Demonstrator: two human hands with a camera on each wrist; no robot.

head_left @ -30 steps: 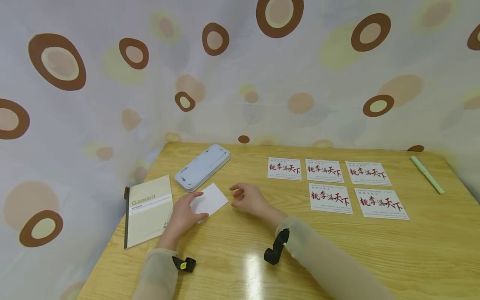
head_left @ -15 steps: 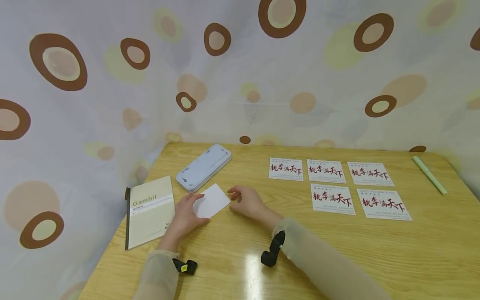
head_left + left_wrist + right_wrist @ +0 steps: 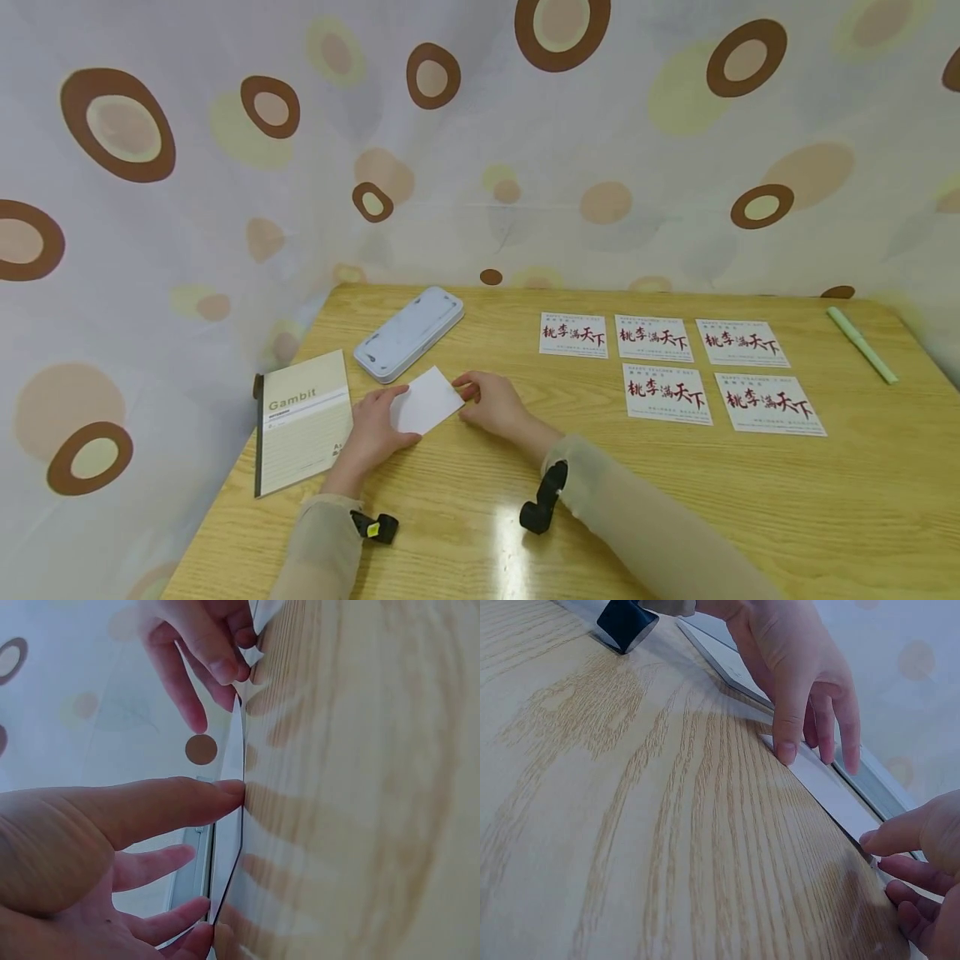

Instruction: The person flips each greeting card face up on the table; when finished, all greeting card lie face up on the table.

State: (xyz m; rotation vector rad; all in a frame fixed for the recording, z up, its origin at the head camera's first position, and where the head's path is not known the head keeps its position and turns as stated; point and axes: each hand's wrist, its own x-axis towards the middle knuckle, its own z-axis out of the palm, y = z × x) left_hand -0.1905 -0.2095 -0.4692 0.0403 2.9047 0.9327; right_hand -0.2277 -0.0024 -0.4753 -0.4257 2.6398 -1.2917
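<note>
A small blank white card (image 3: pixel 427 402) lies at an angle on the table, left of centre. My left hand (image 3: pixel 375 427) spans its left side, thumb at the near edge and fingers at the far edge. In the left wrist view the left thumb is straight, with its tip right at the card's edge. My right hand (image 3: pixel 495 406) pinches the card's right corner between thumb and fingertips. The right wrist view shows the white card (image 3: pixel 825 784) low along the wood, between the left hand (image 3: pixel 802 682) and the right hand (image 3: pixel 922 862).
Beside the left hand lies a Gambit notebook (image 3: pixel 303 429). A pale blue tin case (image 3: pixel 408 333) sits behind the card. Several white cards with red writing (image 3: pixel 667 393) are laid in two rows to the right, with a green pen (image 3: pixel 862 344) beyond. A patterned curtain (image 3: pixel 480 150) closes off the back.
The right hand has closed the small gap to the white card and now has its fingertips on the corner. The left hand has stayed at the card's left side.
</note>
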